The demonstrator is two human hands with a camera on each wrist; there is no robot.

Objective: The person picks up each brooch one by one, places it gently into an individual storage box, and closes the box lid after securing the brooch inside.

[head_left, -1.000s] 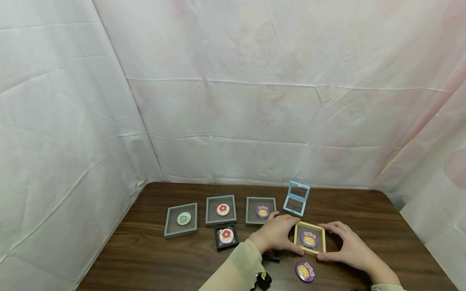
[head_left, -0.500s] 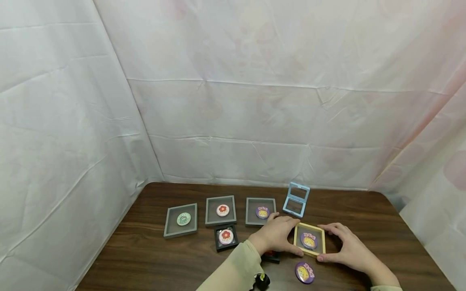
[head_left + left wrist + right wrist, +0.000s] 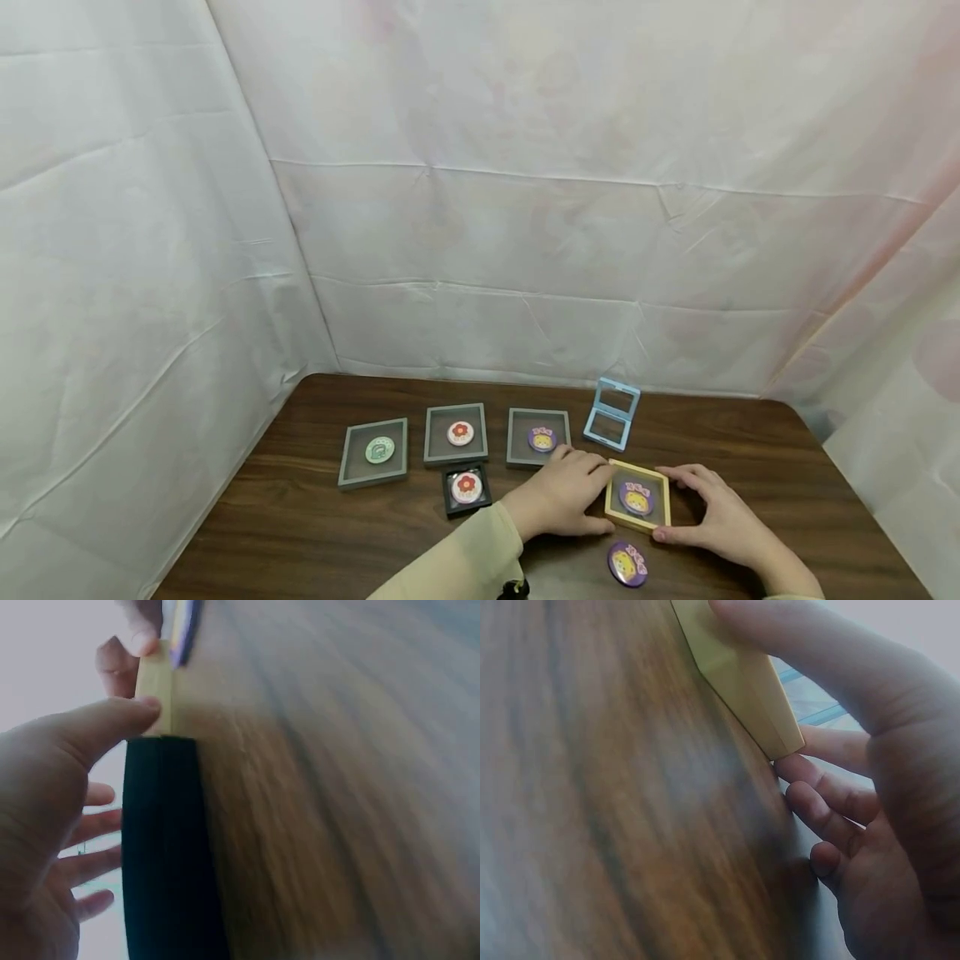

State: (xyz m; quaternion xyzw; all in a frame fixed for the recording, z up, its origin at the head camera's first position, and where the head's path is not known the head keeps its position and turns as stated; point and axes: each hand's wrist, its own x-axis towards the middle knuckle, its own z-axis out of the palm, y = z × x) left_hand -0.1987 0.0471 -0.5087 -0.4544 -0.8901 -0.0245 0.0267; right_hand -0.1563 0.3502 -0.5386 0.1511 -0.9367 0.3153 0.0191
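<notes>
A yellow square display case (image 3: 637,527) with a clear window lies flat on the table, a purple button badge (image 3: 636,498) with a yellow cartoon figure inside it. My right hand (image 3: 723,521) holds the case from its right side, thumb on the near corner and fingers at the far one; the right wrist view shows the thumb against the yellow edge (image 3: 757,705). On the left side my left hand (image 3: 562,498) lies beside the case, thumb tip close to its edge. Under that hand, the left wrist view shows a black case (image 3: 165,847), hidden in the head view. A loose purple badge (image 3: 627,564) lies in front.
Three grey cases stand along the back: one with a green badge (image 3: 379,450), one with a red-flower badge (image 3: 460,432), one with a purple badge (image 3: 542,439). A small black case (image 3: 452,506) holds another flower badge. A blue case (image 3: 607,428) stands opened behind.
My left hand has shifted slightly left, its thumb drawing back from the yellow case and covering the black case beneath. The right hand and yellow case have hardly moved.
</notes>
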